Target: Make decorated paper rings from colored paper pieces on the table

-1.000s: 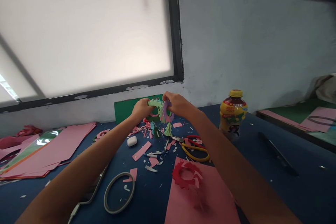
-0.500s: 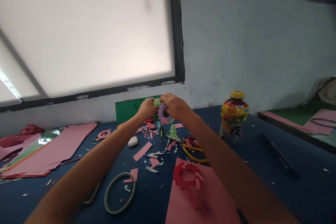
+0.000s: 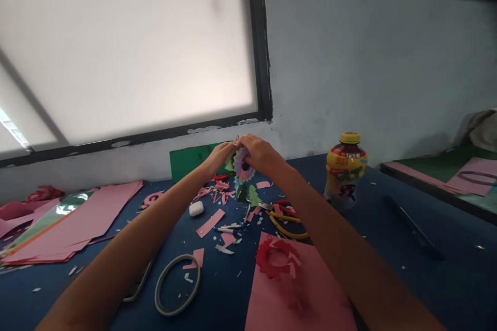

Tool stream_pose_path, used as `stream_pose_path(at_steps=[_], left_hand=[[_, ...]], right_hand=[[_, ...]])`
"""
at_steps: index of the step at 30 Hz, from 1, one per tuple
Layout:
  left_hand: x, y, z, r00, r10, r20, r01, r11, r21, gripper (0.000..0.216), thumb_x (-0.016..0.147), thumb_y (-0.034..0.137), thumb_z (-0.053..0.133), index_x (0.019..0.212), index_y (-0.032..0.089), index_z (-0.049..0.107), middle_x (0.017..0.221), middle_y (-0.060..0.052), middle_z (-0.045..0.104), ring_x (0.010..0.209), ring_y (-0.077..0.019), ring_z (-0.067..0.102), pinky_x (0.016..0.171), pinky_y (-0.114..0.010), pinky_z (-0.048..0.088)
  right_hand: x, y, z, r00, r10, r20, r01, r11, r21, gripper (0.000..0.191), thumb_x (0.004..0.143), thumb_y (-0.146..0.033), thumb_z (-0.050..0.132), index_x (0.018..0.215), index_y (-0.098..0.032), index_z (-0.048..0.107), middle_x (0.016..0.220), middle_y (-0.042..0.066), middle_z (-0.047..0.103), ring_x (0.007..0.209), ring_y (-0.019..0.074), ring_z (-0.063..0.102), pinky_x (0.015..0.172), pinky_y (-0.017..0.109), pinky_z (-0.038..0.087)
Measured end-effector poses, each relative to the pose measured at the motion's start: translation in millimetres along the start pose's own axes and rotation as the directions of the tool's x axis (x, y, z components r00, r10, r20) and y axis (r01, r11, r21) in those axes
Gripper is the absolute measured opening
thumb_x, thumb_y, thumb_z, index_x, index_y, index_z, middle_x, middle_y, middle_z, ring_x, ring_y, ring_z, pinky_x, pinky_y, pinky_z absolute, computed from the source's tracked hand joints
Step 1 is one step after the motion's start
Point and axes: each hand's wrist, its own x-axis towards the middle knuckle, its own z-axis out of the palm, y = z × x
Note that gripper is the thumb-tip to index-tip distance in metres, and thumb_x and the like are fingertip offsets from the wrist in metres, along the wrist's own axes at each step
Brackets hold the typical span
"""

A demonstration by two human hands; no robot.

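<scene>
Both hands meet above the far part of the blue table. My right hand (image 3: 261,155) has its fingers closed on a paper wreath (image 3: 239,161), a ring with scalloped edges in lilac and pale green. My left hand (image 3: 219,158) is closed at the wreath's upper left edge; its fingertips are partly hidden. Below the ring, small green paper trees (image 3: 254,196) show, and I cannot tell whether they hang from it. On a pink sheet (image 3: 267,300) nearer to me lies a red paper wreath (image 3: 274,258).
Paper scraps, a white eraser-like block (image 3: 196,209) and yellow-handled scissors (image 3: 289,227) lie mid-table. A grey tape ring (image 3: 177,285) is in front. Stacked pink paper (image 3: 89,220) lies left; a drink bottle (image 3: 347,170) and a dark pen-like stick (image 3: 413,227) are right.
The wreath has turned and shifted slightly left, showing more of its pale green side. My left hand has rolled over, its fingers now nearer my right hand.
</scene>
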Motion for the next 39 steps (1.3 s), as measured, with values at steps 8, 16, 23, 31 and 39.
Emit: stream_pose_path(at_steps=[8,16,23,31,39], left_hand=[[-2.6,3.2,2.6,0.997,0.048,0.062,-0.043,0.997,-0.07,0.048,0.063,0.043,0.068,0.099,0.013,0.057,0.079,-0.002,0.062,0.067,-0.0134,0.056,0.06,-0.023,0.042],[-4.0,1.5,-3.2,0.999,0.014,0.04,-0.01,0.994,-0.107,0.046,0.071,0.049,0.06,0.102,0.016,0.059,0.083,-0.003,0.062,0.074,-0.0145,0.056,0.059,-0.022,0.041],[-9.0,6.6,-6.5,0.993,0.025,0.114,-0.004,0.983,-0.181,0.048,0.07,0.046,0.058,0.107,0.015,0.06,0.095,-0.006,0.063,0.088,-0.0189,0.058,0.068,-0.026,0.047],[-10.5,13.4,-10.7,0.992,0.053,0.111,-0.029,0.978,-0.209,0.05,0.066,0.045,0.066,0.107,0.016,0.061,0.098,-0.008,0.064,0.09,-0.0191,0.059,0.07,-0.026,0.047],[-12.2,13.4,-14.4,0.987,0.076,0.144,-0.049,0.983,-0.178,0.066,0.062,0.034,0.073,0.121,0.019,0.049,0.1,-0.009,0.066,0.085,-0.0194,0.062,0.069,-0.026,0.048]], right_hand=[[-0.8,2.0,-0.8,0.996,0.07,-0.058,-0.069,0.998,0.015,0.031,0.067,-0.008,0.043,0.096,-0.016,0.05,0.099,0.011,0.057,0.088,0.0228,0.052,0.073,0.031,0.039],[-2.2,10.2,6.2,0.991,0.092,-0.098,-0.086,0.994,0.069,0.041,0.072,-0.014,0.045,0.112,-0.013,0.052,0.111,0.013,0.059,0.097,0.0253,0.053,0.079,0.032,0.04],[-1.5,18.1,6.0,0.979,0.129,-0.159,-0.098,0.977,0.187,0.036,0.07,-0.014,0.043,0.104,-0.016,0.056,0.1,0.009,0.063,0.087,0.0227,0.057,0.074,0.032,0.043],[1.1,27.0,9.1,0.963,0.175,-0.203,-0.095,0.931,0.352,0.038,0.063,-0.009,0.043,0.098,-0.017,0.056,0.094,0.005,0.064,0.086,0.0189,0.059,0.074,0.03,0.047],[-0.8,30.7,10.3,0.96,0.166,-0.223,-0.062,0.91,0.409,0.031,0.064,-0.012,0.046,0.093,-0.018,0.056,0.091,0.005,0.063,0.084,0.0191,0.059,0.072,0.03,0.048]])
